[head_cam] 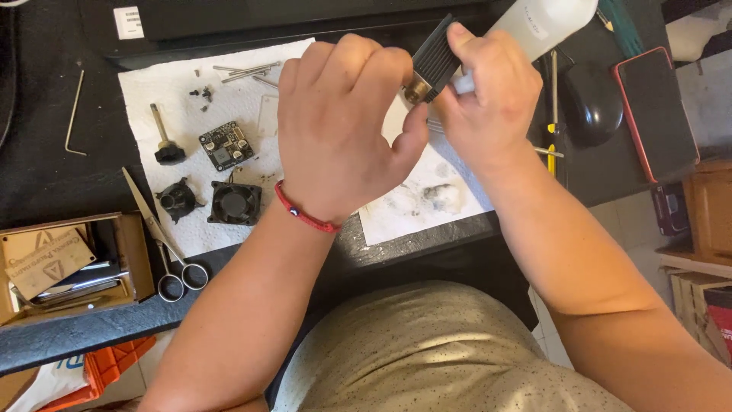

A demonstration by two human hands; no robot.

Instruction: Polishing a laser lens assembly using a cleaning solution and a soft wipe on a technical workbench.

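Observation:
My left hand (343, 122) and my right hand (488, 99) meet above the white paper towel (175, 84). Between them is a black ribbed heat sink block (436, 62) with a brass end. My left fingers pinch its lower brass end. My right hand steadies the block and also grips a white plastic squeeze bottle (545, 23), whose tip points at the block. A red cord bracelet (305, 214) sits on my left wrist.
On the towel lie a small circuit board (226, 145), a black fan (235, 203), a fan shroud (178, 200), a knobbed screw (164, 141), thin rods and tiny screws. Scissors (164, 244), a wooden box (69, 263), an Allen key (74, 111), a mouse (592, 103) and a red-cased phone (656, 111) surround them.

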